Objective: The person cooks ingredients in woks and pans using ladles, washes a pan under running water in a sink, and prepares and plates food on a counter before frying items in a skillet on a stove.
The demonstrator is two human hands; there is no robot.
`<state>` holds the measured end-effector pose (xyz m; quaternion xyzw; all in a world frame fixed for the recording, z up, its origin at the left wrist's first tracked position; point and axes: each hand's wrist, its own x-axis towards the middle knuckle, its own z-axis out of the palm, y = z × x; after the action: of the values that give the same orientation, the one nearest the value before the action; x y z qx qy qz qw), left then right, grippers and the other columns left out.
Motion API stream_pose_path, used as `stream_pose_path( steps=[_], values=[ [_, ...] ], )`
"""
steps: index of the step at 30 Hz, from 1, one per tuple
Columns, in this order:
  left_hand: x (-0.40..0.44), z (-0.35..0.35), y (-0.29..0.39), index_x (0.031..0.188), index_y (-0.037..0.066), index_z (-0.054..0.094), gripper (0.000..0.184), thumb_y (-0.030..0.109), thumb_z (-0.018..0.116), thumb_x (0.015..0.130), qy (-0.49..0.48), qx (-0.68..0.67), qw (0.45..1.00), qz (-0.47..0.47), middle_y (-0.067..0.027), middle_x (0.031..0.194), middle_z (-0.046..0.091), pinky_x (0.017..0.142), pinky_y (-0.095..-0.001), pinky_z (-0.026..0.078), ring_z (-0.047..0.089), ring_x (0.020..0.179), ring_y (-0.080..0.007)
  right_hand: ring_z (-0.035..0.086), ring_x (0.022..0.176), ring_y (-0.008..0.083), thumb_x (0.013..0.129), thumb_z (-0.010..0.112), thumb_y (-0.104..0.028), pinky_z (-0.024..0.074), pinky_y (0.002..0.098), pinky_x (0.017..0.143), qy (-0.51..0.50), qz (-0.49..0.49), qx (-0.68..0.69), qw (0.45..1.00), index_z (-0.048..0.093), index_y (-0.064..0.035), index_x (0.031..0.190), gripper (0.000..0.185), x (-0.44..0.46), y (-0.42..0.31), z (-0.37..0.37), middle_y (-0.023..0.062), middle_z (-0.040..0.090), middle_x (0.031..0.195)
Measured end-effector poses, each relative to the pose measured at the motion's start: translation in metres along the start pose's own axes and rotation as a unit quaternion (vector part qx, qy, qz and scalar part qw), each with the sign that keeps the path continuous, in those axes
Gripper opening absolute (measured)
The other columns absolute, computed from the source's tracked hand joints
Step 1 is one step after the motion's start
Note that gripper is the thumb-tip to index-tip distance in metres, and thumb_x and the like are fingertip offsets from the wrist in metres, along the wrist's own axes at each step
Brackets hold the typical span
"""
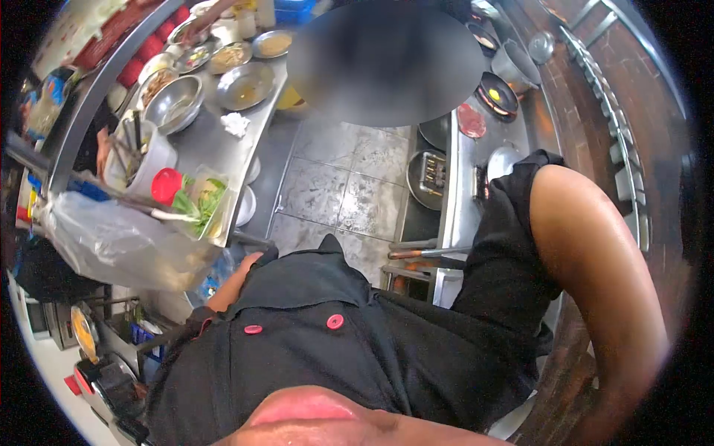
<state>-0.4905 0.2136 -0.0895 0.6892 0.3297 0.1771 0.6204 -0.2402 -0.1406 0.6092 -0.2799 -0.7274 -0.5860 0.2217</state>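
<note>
My left forearm (230, 288) hangs down beside my black jacket (297, 342), close to the left counter. The fingers of my left hand are hidden by dark cloth, and I cannot make out anything held. My right arm (595, 245) is raised with its elbow out over the cooking side and bends back toward my head; that hand is outside the picture. Nearest my left arm is a large clear plastic bag (126, 241). Beyond it are a tray of leafy greens (210, 201) and a red lid or bowl (166, 186).
Metal bowls (246, 85) and a white tub of utensils (141, 160) stand on the left counter. On the right are a pan with an egg (497, 95), raw meat (471, 120) and a pan (426, 178). Tool handles (424, 253) jut out. Tiled floor (320, 186) lies between.
</note>
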Motion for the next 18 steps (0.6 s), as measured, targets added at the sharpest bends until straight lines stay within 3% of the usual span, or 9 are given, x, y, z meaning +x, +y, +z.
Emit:
stream_pose_path(
  steps=[2,3,5,6,10,12,13,17,18],
  values=[
    [0.049,0.015,0.018,0.088,0.010,0.065,0.027,0.033,0.059,0.075,-0.266,0.218,0.938,0.046,-0.0119,0.086,0.064,0.069,-0.0341,0.046,0.061,0.078,-0.0220,0.050,0.108,0.0178,0.089,0.039,-0.023,0.0363,0.0354,0.095,-0.025,0.006,-0.008,1.000,0.058,-0.0041,0.102,0.030,-0.009,0.008,-0.003,0.0120,0.059,0.109],
    [0.066,0.028,0.034,0.088,0.010,0.065,0.027,0.033,0.059,0.075,-0.277,0.218,0.935,0.049,-0.0119,0.086,0.064,0.069,-0.0341,0.046,0.061,0.078,-0.0220,0.050,0.108,0.0177,0.089,0.039,-0.024,0.0363,0.0353,0.095,-0.035,0.008,-0.012,0.999,0.058,-0.0042,0.102,0.030,-0.012,0.011,-0.003,0.0121,0.059,0.109],
    [0.085,0.058,0.085,0.089,0.007,0.065,0.030,0.033,0.061,0.073,-0.276,0.341,0.895,-0.082,-0.0133,0.084,0.065,0.071,-0.0350,0.047,0.062,0.079,-0.0239,0.050,0.108,0.0175,0.089,0.039,-0.024,0.0362,0.0352,0.096,-0.057,0.012,-0.017,0.998,0.058,-0.0044,0.102,0.030,-0.018,0.020,-0.003,0.0121,0.059,0.109],
    [0.094,0.067,0.092,0.089,0.007,0.065,0.030,0.033,0.061,0.073,-0.283,0.340,0.893,-0.083,-0.0133,0.084,0.065,0.071,-0.0350,0.047,0.062,0.079,-0.0239,0.050,0.108,0.0175,0.089,0.039,-0.024,0.0361,0.0351,0.096,-0.066,0.016,-0.019,0.997,0.058,-0.0045,0.102,0.030,-0.021,0.025,0.000,0.0122,0.059,0.109],
    [0.157,0.105,0.113,0.084,0.006,0.065,0.027,0.030,0.059,0.073,-0.313,0.414,0.853,-0.056,-0.0143,0.082,0.064,0.070,-0.0359,0.047,0.061,0.078,-0.0271,0.050,0.108,0.0171,0.089,0.039,-0.024,0.0359,0.0347,0.096,-0.110,0.024,-0.027,0.993,0.057,-0.0050,0.102,0.029,-0.030,0.047,0.016,0.0123,0.059,0.110],
    [0.193,0.126,0.113,0.082,0.006,0.065,0.027,0.029,0.057,0.072,-0.348,0.377,0.858,0.006,-0.0152,0.083,0.064,0.070,-0.0363,0.047,0.061,0.078,-0.0285,0.050,0.108,0.0169,0.089,0.040,-0.024,0.0358,0.0346,0.096,-0.136,0.026,-0.032,0.990,0.057,-0.0052,0.102,0.029,-0.032,0.059,0.029,0.0124,0.059,0.110],
    [0.216,0.139,0.109,0.080,0.006,0.065,0.028,0.030,0.054,0.072,-0.405,0.408,0.818,0.017,-0.0168,0.083,0.064,0.071,-0.0386,0.047,0.061,0.080,-0.0316,0.050,0.108,0.0168,0.089,0.040,-0.024,0.0358,0.0345,0.096,-0.149,0.025,-0.031,0.988,0.057,-0.0053,0.102,0.029,-0.033,0.065,0.037,0.0125,0.059,0.110],
    [0.284,0.181,0.099,0.077,0.005,0.065,0.029,0.030,0.051,0.072,-0.428,0.385,0.811,0.104,-0.0178,0.082,0.063,0.071,-0.0414,0.047,0.060,0.080,-0.0340,0.050,0.108,0.0164,0.089,0.040,-0.024,0.0356,0.0341,0.096,-0.211,0.035,-0.022,0.976,0.057,-0.0058,0.103,0.029,-0.032,0.092,0.081,0.0126,0.058,0.110],
    [0.303,0.189,0.105,0.078,0.006,0.065,0.029,0.029,0.050,0.073,-0.462,0.411,0.771,0.154,-0.0174,0.083,0.063,0.071,-0.0419,0.047,0.060,0.080,-0.0340,0.050,0.108,0.0163,0.089,0.040,-0.024,0.0355,0.0340,0.096,-0.223,0.035,-0.026,0.974,0.057,-0.0059,0.103,0.029,-0.029,0.098,0.091,0.0127,0.058,0.110]
  ],
)
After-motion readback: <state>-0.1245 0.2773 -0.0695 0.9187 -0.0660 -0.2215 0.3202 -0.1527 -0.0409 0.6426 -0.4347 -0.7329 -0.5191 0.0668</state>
